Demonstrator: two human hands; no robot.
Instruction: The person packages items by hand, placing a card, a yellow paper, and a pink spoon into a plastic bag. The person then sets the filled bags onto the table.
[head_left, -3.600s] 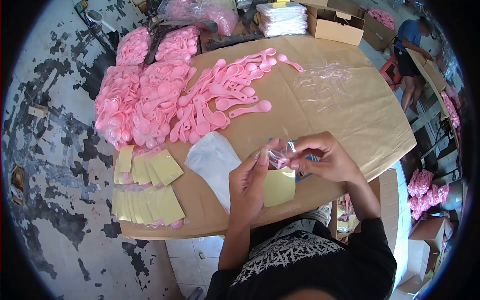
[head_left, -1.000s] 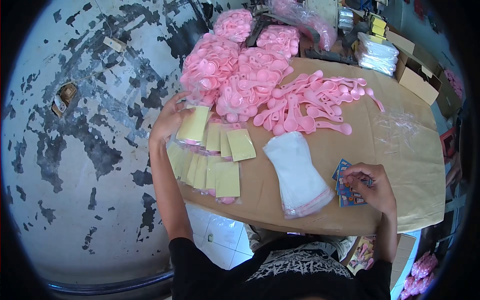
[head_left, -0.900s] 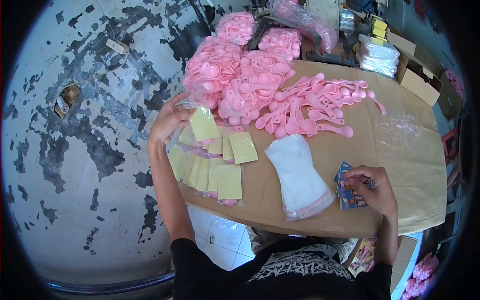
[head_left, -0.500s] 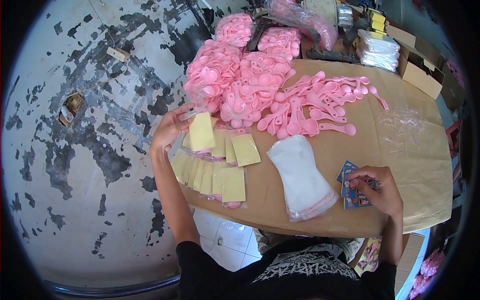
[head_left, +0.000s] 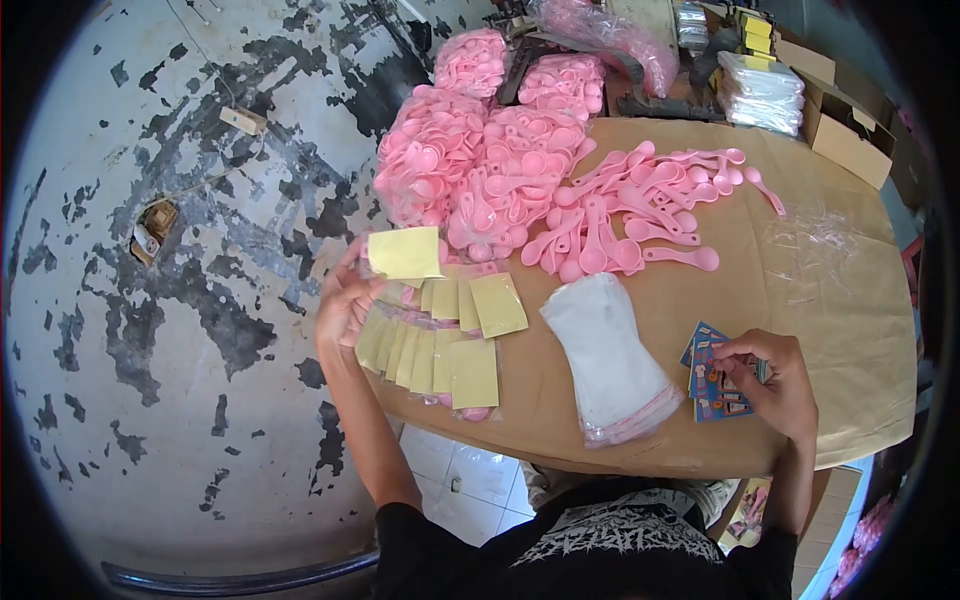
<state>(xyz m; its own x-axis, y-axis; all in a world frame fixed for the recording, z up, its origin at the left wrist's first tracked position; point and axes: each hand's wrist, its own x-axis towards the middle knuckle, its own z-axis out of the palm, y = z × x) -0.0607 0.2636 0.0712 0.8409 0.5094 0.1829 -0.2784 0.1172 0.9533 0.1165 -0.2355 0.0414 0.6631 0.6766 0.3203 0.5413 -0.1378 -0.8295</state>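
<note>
My left hand (head_left: 347, 303) is at the table's left side, its fingers closed on the end of a clear packet with a yellow card (head_left: 404, 253). A little pink shows at the held end. Just below lie rows of similar yellow-card packets (head_left: 474, 375), overlapping one another, with pink spoons partly visible in them. My right hand (head_left: 778, 385) rests over a small stack of blue printed cards (head_left: 708, 385) at the front right, thumb and forefinger pinched at the cards. Its other fingers are curled and partly hidden. Between the hands lies a stack of clear plastic bags (head_left: 610, 350).
Loose pink measuring spoons (head_left: 650, 205) are heaped mid-table. Behind them stand large clear bags of pink spoons (head_left: 510, 190). Crumpled clear plastic (head_left: 815, 250) lies at the right. Packs of plastic bags (head_left: 762, 92) and an open cardboard box (head_left: 848, 140) stand at the back right.
My left hand has moved slightly right and down, and the packet in it has turned from upright to sideways. My right hand stays at the blue cards. The whole view has shifted slightly.
</note>
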